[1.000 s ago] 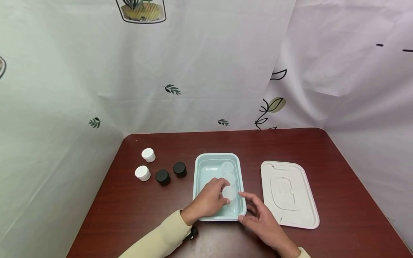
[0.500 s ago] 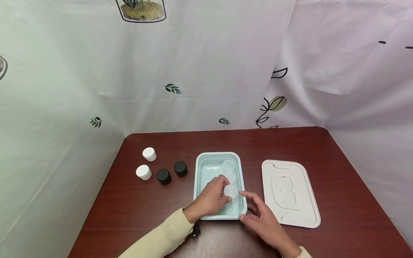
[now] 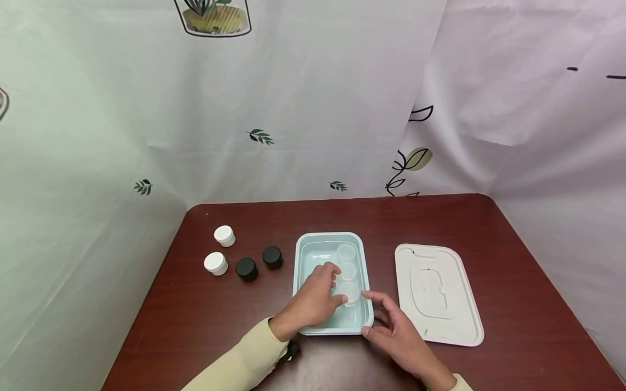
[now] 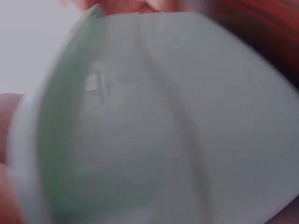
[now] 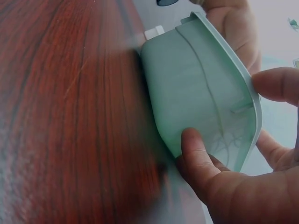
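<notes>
A: Start with the big pieces. What does the bench [image 3: 205,326] carry?

B: A mint-green rectangular tray [image 3: 304,255] in the middle, under both hands. Well off to the right of the right hand [image 3: 398,336] lies the tray's white lid [image 3: 440,293], flat and apart from the tray, so the tray stands uncovered.

A: And the small jars?

B: Three clear little jars stand in a row along the tray's right wall: the far clear jar [image 3: 345,251], the middle clear jar [image 3: 348,269] and the near clear jar [image 3: 350,290]. Far to the left of the left hand [image 3: 313,301], out on the bench, wait two black-capped jars [image 3: 246,268] and two white-capped jars [image 3: 216,262].

A: What are the hands doing?

B: The left hand reaches into the tray with its fingertips [image 3: 337,274] touching the near clear jar; its grip looks loose, fingers bent about the jar's left side rather than clenched on it. The right hand's thumb [image 5: 198,154] presses the tray's outer wall and a finger hooks over the rim, so that grip pinches the tray's near right corner.

A: So how far along?

B: I judge it under halfway: three jars in, four out, lid off.
</notes>
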{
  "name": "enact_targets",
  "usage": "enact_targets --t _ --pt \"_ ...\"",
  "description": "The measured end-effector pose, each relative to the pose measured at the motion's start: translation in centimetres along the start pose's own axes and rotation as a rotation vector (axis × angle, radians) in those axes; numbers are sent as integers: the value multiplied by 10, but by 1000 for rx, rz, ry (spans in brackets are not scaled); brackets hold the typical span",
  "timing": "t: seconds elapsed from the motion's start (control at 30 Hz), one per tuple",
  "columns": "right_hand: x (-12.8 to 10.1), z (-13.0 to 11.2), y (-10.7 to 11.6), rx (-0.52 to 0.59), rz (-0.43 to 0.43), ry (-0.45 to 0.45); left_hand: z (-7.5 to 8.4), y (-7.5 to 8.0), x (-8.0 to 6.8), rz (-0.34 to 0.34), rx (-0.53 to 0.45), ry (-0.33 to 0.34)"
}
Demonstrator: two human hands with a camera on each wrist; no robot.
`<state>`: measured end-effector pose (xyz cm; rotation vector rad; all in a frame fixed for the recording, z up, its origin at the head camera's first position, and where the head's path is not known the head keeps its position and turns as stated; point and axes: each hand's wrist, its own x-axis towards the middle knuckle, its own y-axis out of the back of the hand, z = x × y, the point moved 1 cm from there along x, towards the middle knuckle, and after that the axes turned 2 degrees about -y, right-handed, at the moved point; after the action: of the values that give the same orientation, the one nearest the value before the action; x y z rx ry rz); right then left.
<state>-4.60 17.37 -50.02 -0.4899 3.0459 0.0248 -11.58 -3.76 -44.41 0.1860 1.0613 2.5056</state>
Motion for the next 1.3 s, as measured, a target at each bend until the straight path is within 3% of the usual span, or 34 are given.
enact_targets --t 0.23,0.5,0.83,1.03,1.3 --pt "1 -2 1 -22 5 42 2 28 -5 103 -132 -40" --pt "2 -5 1 -36 7 29 -15 68 -12 268 -291 92" --pt "0 -10 -1 -62 14 -24 -67 116 -33 444 -400 237" --pt "-2 -8 -2 -75 18 -54 -103 146 -48 539 -359 368" --pt "-3 -8 -4 -78 -11 -44 -144 160 -61 636 -344 482"
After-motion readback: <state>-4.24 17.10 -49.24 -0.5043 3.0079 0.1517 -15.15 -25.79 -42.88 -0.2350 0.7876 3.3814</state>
